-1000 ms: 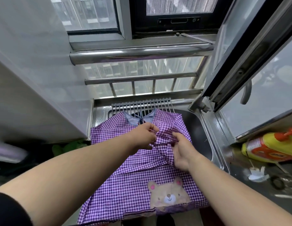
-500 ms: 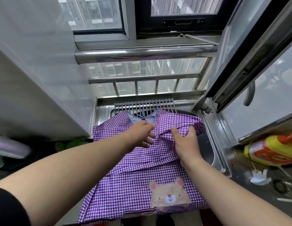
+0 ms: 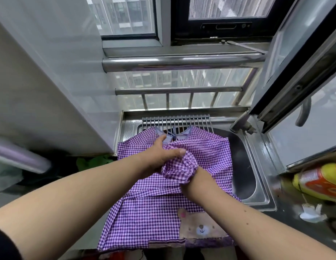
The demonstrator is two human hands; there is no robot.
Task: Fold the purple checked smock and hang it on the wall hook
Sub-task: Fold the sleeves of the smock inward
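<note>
1. Head view: the purple-and-white checked cotton smock (image 3: pixel 155 212) lies spread flat across a stainless steel sink (image 3: pixel 257 190), its lower hem hanging over the near edge.
2. Neckline: the blue-striped collar with a tied bow (image 3: pixel 174 135) points away from the person and rests against the steel roll-up drying rack (image 3: pixel 175 122) at the far side of the sink.
3. Appliqué: a beige bear patch (image 3: pixel 201 228) sits at the lower right of the smock, partly covered by the right forearm.
4. Left hand (image 3: pixel 160 156): placed on the upper middle of the smock just below the collar. The grip is closed on a bunched fold of the checked fabric, thumb extended along its top.
5. Right hand (image 3: pixel 179 170): hidden inside a gathered sleeve cuff of the smock; only the wrist and forearm are visible. Whether this grip is open or closed cannot be told.
6. Relation: both hands meet at the same bunch of fabric, touching or nearly so.
7. Surroundings: a yellow plastic bottle with an orange label (image 3: pixel 321 182) lies on its side on the dark desk (image 3: pixel 287 228) right of the sink. A steel railing (image 3: pixel 182 61) runs across the window beyond the sink.
</note>
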